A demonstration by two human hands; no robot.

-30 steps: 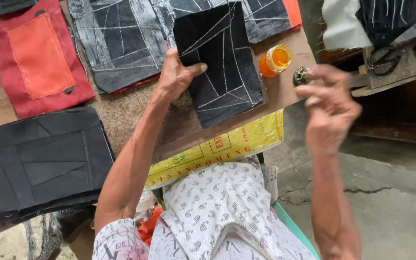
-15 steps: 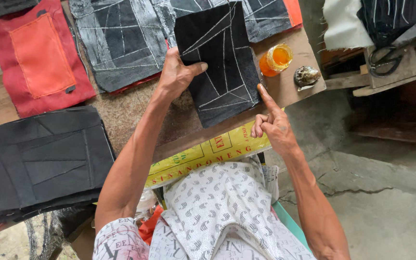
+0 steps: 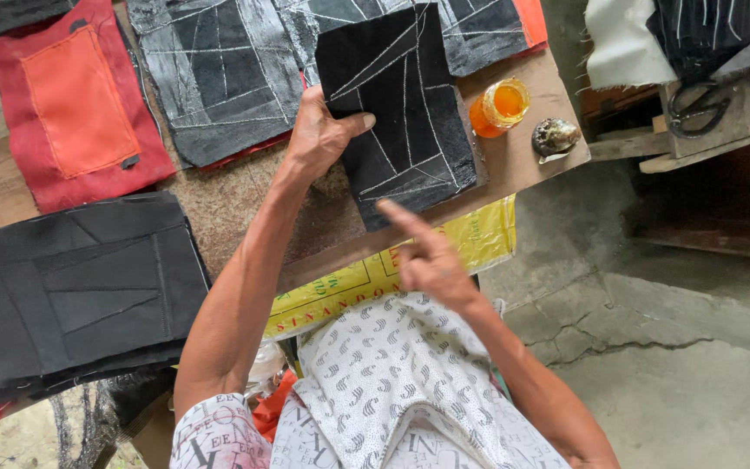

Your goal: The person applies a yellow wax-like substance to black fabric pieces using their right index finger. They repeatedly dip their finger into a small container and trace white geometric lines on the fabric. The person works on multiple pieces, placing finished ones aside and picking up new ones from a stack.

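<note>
Right hand (image 3: pixel 431 260) lower, off black patch (image 3: pixel 401 104).

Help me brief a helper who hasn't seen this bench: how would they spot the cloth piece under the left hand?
On the wooden table, look near its right end beside the small orange jar. The left hand presses on a black cloth panel there. Unlike the grey panels behind it, it is dark black with pale crossing lines.

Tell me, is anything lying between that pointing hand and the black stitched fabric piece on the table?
Nothing visible does. The right hand hovers by the table edge, forefinger aimed at the black stitched piece. The left hand presses its far side, and the orange jar stands off to the right.
</note>
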